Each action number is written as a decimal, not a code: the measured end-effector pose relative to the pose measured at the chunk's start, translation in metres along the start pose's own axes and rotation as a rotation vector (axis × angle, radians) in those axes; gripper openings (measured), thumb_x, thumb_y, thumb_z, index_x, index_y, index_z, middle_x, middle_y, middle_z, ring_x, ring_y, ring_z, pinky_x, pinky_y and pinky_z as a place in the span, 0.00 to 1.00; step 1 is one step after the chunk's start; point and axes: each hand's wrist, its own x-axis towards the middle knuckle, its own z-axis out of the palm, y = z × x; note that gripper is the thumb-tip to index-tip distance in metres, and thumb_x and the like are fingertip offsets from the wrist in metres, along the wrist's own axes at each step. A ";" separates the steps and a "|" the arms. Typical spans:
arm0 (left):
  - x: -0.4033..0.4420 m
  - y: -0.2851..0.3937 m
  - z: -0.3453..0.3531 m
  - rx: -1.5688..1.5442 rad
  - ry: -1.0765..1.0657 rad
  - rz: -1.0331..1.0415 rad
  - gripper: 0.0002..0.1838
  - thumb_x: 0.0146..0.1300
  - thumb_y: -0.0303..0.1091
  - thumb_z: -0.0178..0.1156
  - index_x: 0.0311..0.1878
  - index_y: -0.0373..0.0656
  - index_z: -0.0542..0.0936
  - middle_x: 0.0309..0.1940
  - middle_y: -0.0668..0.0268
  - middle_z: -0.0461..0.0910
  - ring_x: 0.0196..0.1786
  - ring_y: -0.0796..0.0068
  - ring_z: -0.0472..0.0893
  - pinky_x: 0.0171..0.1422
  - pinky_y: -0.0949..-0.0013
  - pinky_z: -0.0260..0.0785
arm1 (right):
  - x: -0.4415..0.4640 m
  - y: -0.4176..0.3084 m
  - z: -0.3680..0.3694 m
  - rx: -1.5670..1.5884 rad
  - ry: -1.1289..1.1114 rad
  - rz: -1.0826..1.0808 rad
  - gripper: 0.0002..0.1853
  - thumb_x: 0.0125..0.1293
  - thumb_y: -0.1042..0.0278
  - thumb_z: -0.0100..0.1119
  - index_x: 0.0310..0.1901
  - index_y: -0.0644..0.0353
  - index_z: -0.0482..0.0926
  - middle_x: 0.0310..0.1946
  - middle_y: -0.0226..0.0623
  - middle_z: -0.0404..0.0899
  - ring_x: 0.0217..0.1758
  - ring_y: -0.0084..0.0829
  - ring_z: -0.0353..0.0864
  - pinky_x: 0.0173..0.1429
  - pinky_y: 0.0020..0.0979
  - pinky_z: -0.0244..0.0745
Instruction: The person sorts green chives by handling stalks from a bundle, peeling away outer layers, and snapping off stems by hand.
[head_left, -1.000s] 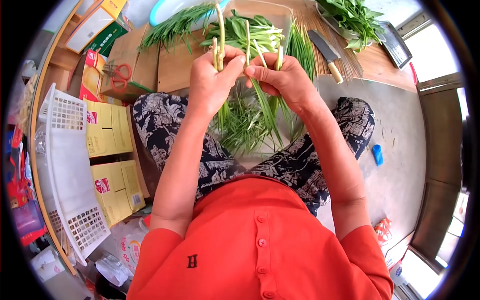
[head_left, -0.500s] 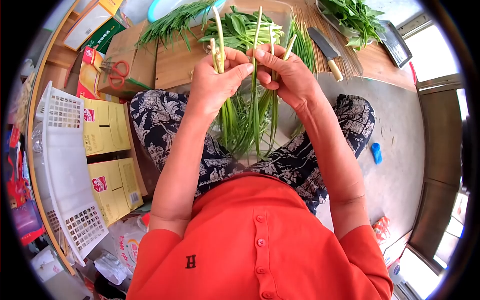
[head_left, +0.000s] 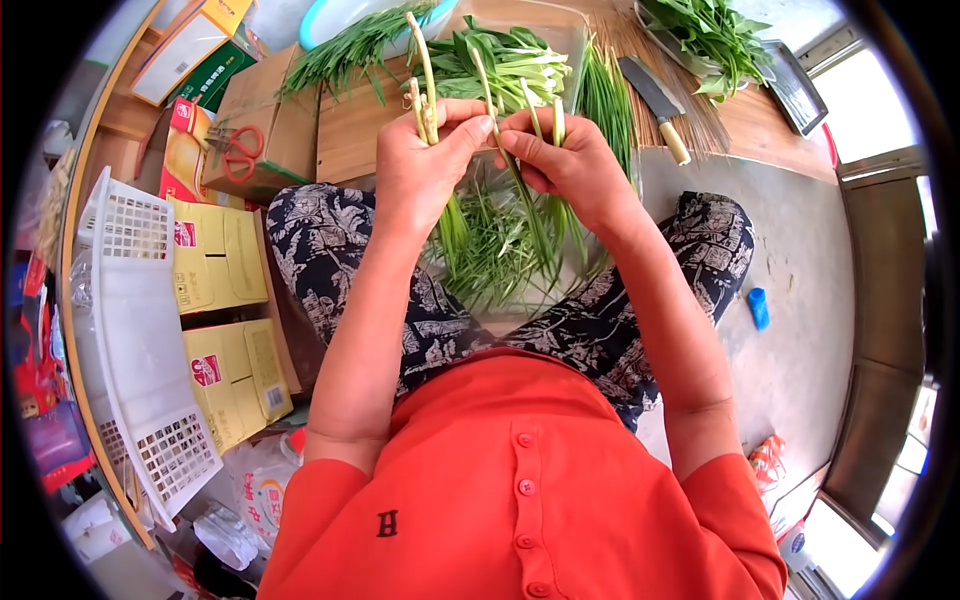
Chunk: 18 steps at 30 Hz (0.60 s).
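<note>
Closed around several long stalks with pale, knobbly upper ends is my left hand [head_left: 428, 165]; their green leaves [head_left: 455, 225] hang below it. My right hand [head_left: 565, 165] grips a few more green stalks [head_left: 558, 120], pinching one slanting stalk [head_left: 487, 85] between thumb and finger close to the left fingertips. Under both hands lies a loose heap of thin green leaves [head_left: 490, 255] between my knees. Beyond the hands, a bunch of broad-leaved greens [head_left: 500, 65] rests in a clear tray.
A knife [head_left: 650, 90] with a pale handle lies on the wooden table [head_left: 770, 150], beside thin green stems [head_left: 605, 90]. Red scissors [head_left: 243, 152] are against a cardboard box [head_left: 285, 120] at left. A white plastic basket [head_left: 150, 320] stands near yellow boxes [head_left: 218, 255].
The slanting stalk in my right fingers has tilted to the left at its top. The stalks in my right hand sit lower, and both hands stay close together.
</note>
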 end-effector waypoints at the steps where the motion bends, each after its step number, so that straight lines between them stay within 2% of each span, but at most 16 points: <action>1: 0.000 -0.001 -0.001 0.025 0.015 -0.030 0.09 0.62 0.29 0.62 0.42 0.34 0.80 0.21 0.75 0.74 0.20 0.90 0.65 0.21 0.84 0.53 | 0.000 0.003 -0.001 -0.038 0.006 -0.019 0.06 0.66 0.68 0.58 0.36 0.61 0.79 0.24 0.26 0.77 0.21 0.13 0.66 0.25 0.18 0.61; 4: -0.001 -0.003 0.001 0.023 0.047 -0.033 0.09 0.62 0.29 0.61 0.41 0.34 0.80 0.20 0.76 0.72 0.19 0.90 0.65 0.21 0.83 0.52 | -0.001 0.003 0.001 -0.178 0.045 -0.102 0.06 0.65 0.68 0.60 0.37 0.62 0.80 0.24 0.25 0.77 0.23 0.13 0.68 0.26 0.18 0.63; 8: -0.003 0.001 -0.001 0.054 0.008 -0.041 0.08 0.62 0.29 0.61 0.41 0.34 0.80 0.20 0.75 0.73 0.19 0.90 0.65 0.21 0.83 0.53 | -0.002 0.001 0.002 -0.167 0.067 -0.038 0.06 0.64 0.67 0.61 0.37 0.61 0.80 0.23 0.25 0.77 0.23 0.13 0.69 0.27 0.19 0.63; 10: -0.001 -0.003 -0.005 0.072 0.001 -0.036 0.08 0.62 0.29 0.60 0.41 0.34 0.80 0.23 0.72 0.77 0.20 0.90 0.65 0.21 0.83 0.54 | -0.003 -0.002 0.001 -0.100 0.021 -0.021 0.07 0.65 0.67 0.59 0.37 0.61 0.81 0.23 0.27 0.78 0.21 0.13 0.67 0.25 0.17 0.61; 12: -0.001 -0.002 -0.006 0.041 -0.011 -0.022 0.08 0.62 0.29 0.60 0.42 0.34 0.80 0.25 0.70 0.78 0.20 0.90 0.66 0.21 0.83 0.54 | -0.003 -0.004 0.001 0.119 -0.050 0.051 0.09 0.67 0.65 0.57 0.37 0.62 0.81 0.23 0.29 0.79 0.19 0.13 0.64 0.23 0.16 0.57; 13: -0.001 -0.002 -0.006 0.010 -0.017 -0.009 0.09 0.62 0.29 0.60 0.42 0.34 0.80 0.26 0.69 0.80 0.20 0.90 0.66 0.21 0.83 0.55 | -0.004 -0.005 0.001 0.180 -0.051 0.065 0.10 0.68 0.64 0.55 0.40 0.61 0.81 0.25 0.28 0.79 0.16 0.13 0.59 0.20 0.16 0.52; 16: -0.004 0.003 -0.003 0.023 -0.019 -0.015 0.09 0.62 0.30 0.61 0.42 0.34 0.80 0.27 0.69 0.81 0.20 0.90 0.66 0.21 0.84 0.55 | -0.002 -0.004 -0.002 0.336 -0.067 0.130 0.11 0.67 0.64 0.57 0.39 0.63 0.81 0.25 0.32 0.80 0.16 0.14 0.62 0.20 0.16 0.54; 18: -0.004 0.002 -0.002 0.018 -0.015 -0.014 0.09 0.62 0.30 0.61 0.42 0.34 0.80 0.26 0.70 0.80 0.20 0.90 0.66 0.21 0.84 0.54 | -0.003 -0.003 -0.002 0.323 -0.067 0.121 0.10 0.67 0.64 0.58 0.38 0.63 0.81 0.25 0.32 0.80 0.16 0.14 0.62 0.20 0.16 0.54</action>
